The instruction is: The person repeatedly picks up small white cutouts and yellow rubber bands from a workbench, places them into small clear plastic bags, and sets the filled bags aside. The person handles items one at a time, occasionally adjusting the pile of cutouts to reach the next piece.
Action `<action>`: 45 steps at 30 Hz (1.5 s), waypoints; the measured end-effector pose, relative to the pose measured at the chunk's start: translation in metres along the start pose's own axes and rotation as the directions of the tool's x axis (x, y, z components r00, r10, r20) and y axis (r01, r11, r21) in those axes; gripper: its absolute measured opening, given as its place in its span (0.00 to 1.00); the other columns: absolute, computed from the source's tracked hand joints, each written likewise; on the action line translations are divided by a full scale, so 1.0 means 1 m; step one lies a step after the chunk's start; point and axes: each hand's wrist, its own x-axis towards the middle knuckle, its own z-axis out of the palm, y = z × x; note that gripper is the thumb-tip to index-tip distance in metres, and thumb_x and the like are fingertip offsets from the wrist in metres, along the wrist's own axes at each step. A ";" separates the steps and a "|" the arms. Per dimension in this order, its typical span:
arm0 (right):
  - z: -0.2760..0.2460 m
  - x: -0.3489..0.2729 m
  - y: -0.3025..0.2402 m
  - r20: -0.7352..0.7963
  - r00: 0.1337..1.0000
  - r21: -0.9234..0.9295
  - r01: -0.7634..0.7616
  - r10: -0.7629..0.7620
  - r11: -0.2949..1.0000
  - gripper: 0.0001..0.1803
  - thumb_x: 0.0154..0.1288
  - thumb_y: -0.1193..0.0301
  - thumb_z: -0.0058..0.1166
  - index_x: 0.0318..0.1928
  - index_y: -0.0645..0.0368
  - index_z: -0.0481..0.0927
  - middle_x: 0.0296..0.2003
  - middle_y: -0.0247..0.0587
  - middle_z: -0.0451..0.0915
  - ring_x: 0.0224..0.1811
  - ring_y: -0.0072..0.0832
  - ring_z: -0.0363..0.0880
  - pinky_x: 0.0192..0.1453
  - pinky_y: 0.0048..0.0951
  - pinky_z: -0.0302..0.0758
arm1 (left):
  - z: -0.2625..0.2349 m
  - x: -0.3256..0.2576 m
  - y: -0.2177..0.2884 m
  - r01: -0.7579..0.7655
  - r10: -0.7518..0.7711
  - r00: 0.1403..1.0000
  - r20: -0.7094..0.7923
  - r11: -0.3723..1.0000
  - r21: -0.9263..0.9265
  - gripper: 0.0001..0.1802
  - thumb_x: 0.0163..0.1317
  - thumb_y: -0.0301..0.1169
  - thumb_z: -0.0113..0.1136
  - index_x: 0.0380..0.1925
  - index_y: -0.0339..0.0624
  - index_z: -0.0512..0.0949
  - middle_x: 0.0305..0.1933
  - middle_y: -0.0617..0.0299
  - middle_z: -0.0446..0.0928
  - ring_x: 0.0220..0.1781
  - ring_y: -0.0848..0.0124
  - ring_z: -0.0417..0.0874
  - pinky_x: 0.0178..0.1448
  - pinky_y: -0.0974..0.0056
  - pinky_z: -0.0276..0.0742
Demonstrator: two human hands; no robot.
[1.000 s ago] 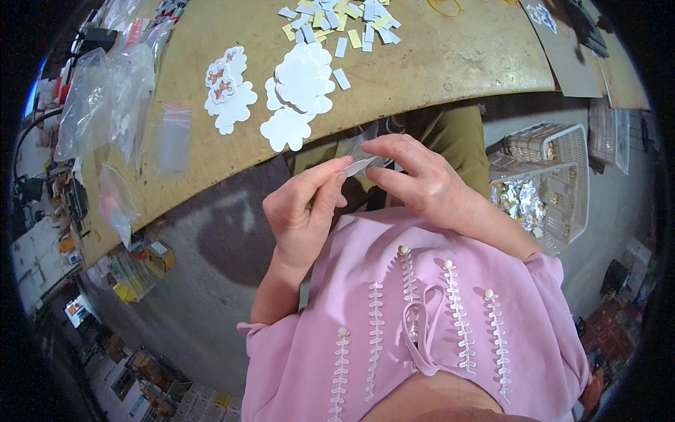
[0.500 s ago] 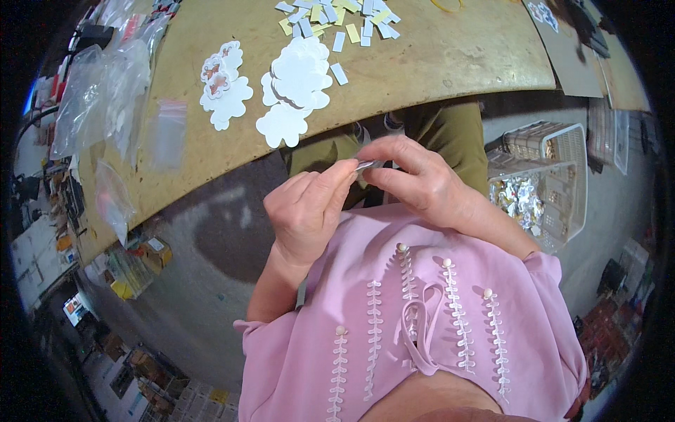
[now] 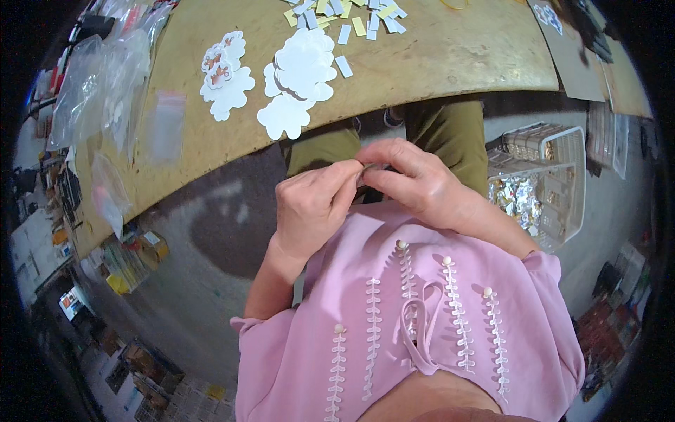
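A small grey strip (image 3: 367, 171) was pinched between the two hands, just below the near edge of the wooden table (image 3: 450, 56) and above the person's lap. Only a sliver of it showed, so its exact shape could not be told. The left hand (image 3: 313, 204) gripped it from the left, thumb and forefinger closed on its end. The right hand (image 3: 411, 181) came in from the right with its fingertips curled over the same piece, grasping it from above. The fingertips of both hands met at the strip, touching each other there.

Beyond the hands, on the table, lay a cluster of white cloud-shaped cards (image 3: 301, 70), some overlapping, one reaching close to the table edge. To their left lay more such cards with orange print (image 3: 221, 67). Farther back, small white and yellow paper strips (image 3: 351, 17) were scattered. Clear plastic bags (image 3: 112, 84) sat on the left part of the table.

To the person's right, well apart from the hands, a white wire basket (image 3: 555, 176) held shiny silvery pieces (image 3: 517, 197). The person wore a pink blouse (image 3: 422, 323) and olive trousers (image 3: 446, 130).
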 end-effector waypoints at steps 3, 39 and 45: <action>0.001 -0.002 0.001 0.003 1.000 0.006 0.006 -0.006 1.000 0.14 0.57 0.76 0.65 0.46 0.65 0.84 0.53 0.50 0.82 0.55 0.47 0.84 0.53 0.39 0.86 | -0.001 0.001 -0.001 0.056 -0.053 0.997 0.064 0.997 -0.053 0.09 0.64 0.26 0.72 0.44 0.45 0.87 0.29 0.56 0.86 0.28 0.59 0.89 0.32 0.58 0.82; -0.009 -0.005 0.013 0.128 0.989 -0.213 -0.043 0.071 0.976 0.13 0.56 0.73 0.61 0.44 0.60 0.81 0.46 0.43 0.82 0.56 0.43 0.81 0.59 0.42 0.79 | -0.093 0.060 -0.082 0.028 0.045 0.993 -0.105 0.797 0.603 0.15 0.63 0.32 0.76 0.48 0.39 0.86 0.47 0.53 0.85 0.49 0.53 0.85 0.53 0.52 0.82; -0.009 -0.004 0.015 0.079 0.996 -0.208 -0.021 0.038 0.978 0.16 0.53 0.75 0.63 0.45 0.59 0.85 0.42 0.42 0.82 0.50 0.42 0.82 0.55 0.40 0.81 | -0.097 0.060 -0.094 -0.003 0.135 0.978 -0.158 0.770 0.638 0.08 0.66 0.28 0.71 0.44 0.43 0.88 0.37 0.56 0.87 0.39 0.57 0.88 0.45 0.55 0.84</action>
